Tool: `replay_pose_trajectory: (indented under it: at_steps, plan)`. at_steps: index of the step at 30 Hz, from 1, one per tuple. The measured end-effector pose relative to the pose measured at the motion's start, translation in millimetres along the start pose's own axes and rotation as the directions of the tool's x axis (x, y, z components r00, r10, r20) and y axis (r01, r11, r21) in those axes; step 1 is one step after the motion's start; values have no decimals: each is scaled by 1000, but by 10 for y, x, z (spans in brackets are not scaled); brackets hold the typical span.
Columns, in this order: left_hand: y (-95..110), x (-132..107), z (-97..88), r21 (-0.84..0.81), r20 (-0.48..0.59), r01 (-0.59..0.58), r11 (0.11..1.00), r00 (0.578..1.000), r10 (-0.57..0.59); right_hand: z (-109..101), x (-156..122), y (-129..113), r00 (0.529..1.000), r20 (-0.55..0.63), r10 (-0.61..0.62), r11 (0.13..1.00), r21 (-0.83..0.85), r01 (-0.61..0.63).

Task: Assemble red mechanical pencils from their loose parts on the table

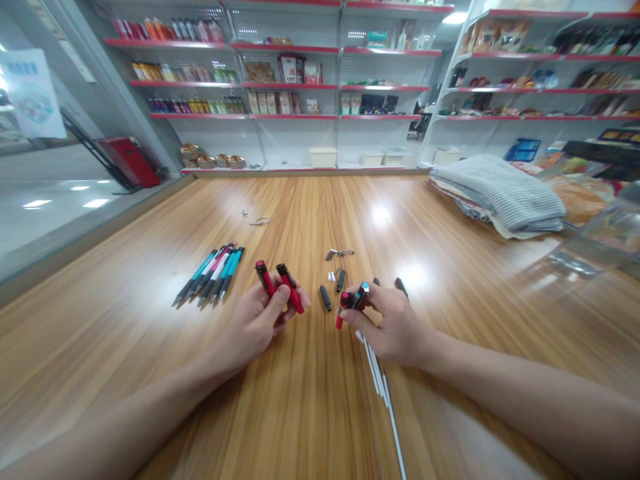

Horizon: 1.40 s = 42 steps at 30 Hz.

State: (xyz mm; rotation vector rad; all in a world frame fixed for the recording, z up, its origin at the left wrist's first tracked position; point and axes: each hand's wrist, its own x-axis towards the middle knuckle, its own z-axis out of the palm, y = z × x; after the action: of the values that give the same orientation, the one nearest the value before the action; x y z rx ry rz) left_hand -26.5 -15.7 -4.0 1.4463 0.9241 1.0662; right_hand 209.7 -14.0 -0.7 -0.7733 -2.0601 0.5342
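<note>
Red barrels [296, 302] gripped by left fingers [278, 305], pen parts [344, 303] by right fingers [362, 323]; poster [34, 93] illegible.

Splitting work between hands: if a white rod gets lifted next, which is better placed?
Right, most likely. The right hand is right beside the white rods; the left hand is farther off. Both hold pen parts, so the right would probably need to free its fingers first.
</note>
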Motion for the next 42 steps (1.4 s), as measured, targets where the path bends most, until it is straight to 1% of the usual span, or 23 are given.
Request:
replay_pose_trajectory:
  at_steps: [2, 4, 5, 6, 7, 8, 9, 10, 11, 13, 15, 16, 18, 20, 23, 26, 28, 30, 33, 35, 37, 39, 42]
  plan:
    - [-14, -12, -4, 121, 22, -66, 990, 998, 64, 2, 11, 15, 998, -22, 58, 998, 20, -58]
    - [-26, -15, -39, 326, 91, -184, 927, 983, 163, -15, 29, 50, 994, -49, 94, 995, 33, -92]
    - [-26, -11, -62, 426, 168, -274, 862, 960, 223, -33, 42, 74, 994, -72, 83, 996, 30, -81]
    - [-20, -3, -85, 507, 273, -376, 775, 923, 270, -56, 56, 100, 995, -87, 42, 999, 11, -41]
    - [-9, 7, -103, 560, 393, -476, 678, 873, 288, -84, 72, 124, 997, -74, -28, 999, -23, 26]
    - [9, 20, -116, 582, 508, -565, 584, 814, 282, -113, 88, 142, 993, -27, -114, 991, -68, 112]
    - [29, 33, -122, 586, 599, -634, 505, 758, 257, -140, 103, 151, 979, 52, -198, 972, -118, 203]
    - [52, 44, -122, 586, 660, -677, 445, 717, 222, -162, 116, 147, 951, 154, -269, 941, -167, 293]
    - [73, 53, -117, 585, 697, -702, 405, 691, 191, -177, 126, 130, 912, 264, -314, 905, -208, 372]
    - [105, 62, -101, 571, 732, -731, 373, 659, 172, -179, 134, 58, 829, 445, -339, 836, -261, 482]
    - [122, 57, -86, 554, 742, -739, 383, 647, 175, -154, 124, -37, 764, 555, -329, 785, -288, 548]
    - [127, 50, -80, 545, 746, -740, 395, 642, 174, -138, 115, -82, 745, 585, -321, 769, -298, 566]
    - [134, 32, -69, 531, 749, -734, 424, 640, 170, -113, 97, -148, 735, 611, -295, 762, -314, 567]
    - [140, 11, -56, 529, 744, -719, 451, 649, 161, -112, 83, -173, 744, 612, -269, 783, -311, 538]
    - [139, -18, -35, 565, 706, -681, 466, 691, 153, -156, 70, -131, 760, 585, -282, 827, -254, 502]
    - [106, -35, -32, 614, 654, -664, 426, 731, 196, -224, 53, -15, 793, 521, -314, 858, -203, 473]
    - [80, -40, -40, 630, 612, -653, 420, 751, 248, -272, 43, 72, 819, 491, -297, 872, -210, 443]
    - [76, -48, -39, 648, 566, -618, 445, 782, 261, -316, 40, 134, 827, 496, -263, 878, -233, 419]
    - [133, -79, 8, 690, 541, -558, 461, 821, 183, -355, 48, 156, 817, 538, -207, 885, -254, 391]
    - [188, -119, 70, 717, 549, -534, 449, 829, 108, -356, 54, 139, 815, 555, -164, 889, -275, 366]
    - [225, -168, 138, 739, 540, -507, 444, 839, 61, -341, 53, 122, 821, 557, -124, 895, -294, 335]
    - [230, -215, 192, 755, 521, -482, 444, 853, 41, -319, 48, 116, 828, 552, -98, 904, -299, 306]
    - [205, -257, 231, 761, 524, -488, 428, 851, 40, -292, 41, 123, 827, 554, -93, 918, -275, 288]
